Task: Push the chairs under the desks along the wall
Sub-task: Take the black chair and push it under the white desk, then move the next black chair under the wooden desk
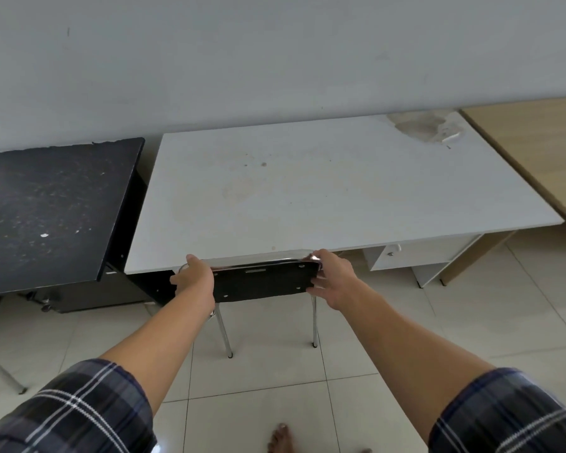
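Chair: black backrest sits at the front edge of the white counter, seat hidden beneath it, chrome rear legs on the tiled floor. Left hand grips the backrest's left end, fingers curled round it. Right hand grips the right end, thumb on the top rim, fingers wrapped at the edge. Black counter just left, wood counter right, all against the wall.
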### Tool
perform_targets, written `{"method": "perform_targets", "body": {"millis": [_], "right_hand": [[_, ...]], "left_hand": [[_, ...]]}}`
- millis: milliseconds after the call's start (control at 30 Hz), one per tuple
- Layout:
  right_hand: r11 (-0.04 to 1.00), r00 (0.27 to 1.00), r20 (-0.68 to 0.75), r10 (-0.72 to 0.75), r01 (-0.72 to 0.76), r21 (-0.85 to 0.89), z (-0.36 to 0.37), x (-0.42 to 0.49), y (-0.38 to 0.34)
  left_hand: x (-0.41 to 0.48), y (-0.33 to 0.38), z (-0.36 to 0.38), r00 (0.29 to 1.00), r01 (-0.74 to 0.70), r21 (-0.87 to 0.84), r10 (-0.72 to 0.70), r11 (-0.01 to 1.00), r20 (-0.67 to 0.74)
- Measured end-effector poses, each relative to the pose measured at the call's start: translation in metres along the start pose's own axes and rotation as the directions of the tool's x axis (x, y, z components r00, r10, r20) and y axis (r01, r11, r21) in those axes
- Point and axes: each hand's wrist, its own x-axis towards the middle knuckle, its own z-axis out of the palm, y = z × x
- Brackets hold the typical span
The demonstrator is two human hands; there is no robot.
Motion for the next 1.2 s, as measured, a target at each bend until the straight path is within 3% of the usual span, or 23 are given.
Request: {"method": "perform_targets", "body": {"millis": [133, 300, 467, 567, 733, 867, 1067, 1200], "right_hand": [[0.947, 0.988, -0.007, -0.153, 0.144, -0.286, -0.02, -0.021, 0.009], [0.737, 0.945, 0.042, -0.326, 0.281, -0.615, -0.066, -0.052, 0.03], [0.503, 0.879, 0.098, -0.467, 0.355, -0.788, -0.132, -0.102, 0.054], [0.452, 0.861, 0.054, -0.507, 0.318, -0.833, -0.178, -0.13, 0.073], [0.464, 0.838, -0.078, -0.54, 0.22, -0.858, -0.259, -0.175, 0.105], [0.512, 0.817, -0.19, -0.544, 0.144, -0.847, -0.312, -0.201, 0.123], [0.664, 0.732, -0.424, -0.533, 0.051, -0.746, -0.385, -0.245, 0.143], [0.748, 0.68, -0.549, -0.487, -0.001, -0.664, -0.431, -0.271, 0.168]], "left_hand": [[-0.024, -0.012, -0.002, 0.996, -0.083, 0.065, 0.08, 0.994, 0.038], [-0.065, -0.037, -0.003, 0.953, -0.279, 0.221, 0.243, 0.934, 0.179], [-0.142, -0.082, -0.006, 0.831, -0.547, 0.452, 0.394, 0.705, 0.392], [-0.189, -0.11, -0.008, 0.727, -0.686, 0.525, 0.437, 0.504, 0.53], [-0.27, -0.156, 0.001, 0.515, -0.853, 0.496, 0.412, 0.162, 0.752], [-0.322, -0.183, 0.018, 0.379, -0.909, 0.416, 0.34, -0.04, 0.861], [-0.394, -0.225, 0.053, 0.168, -0.922, 0.236, 0.232, -0.308, 0.958], [-0.442, -0.263, 0.064, 0.045, -0.908, 0.104, 0.152, -0.407, 0.987]]}}
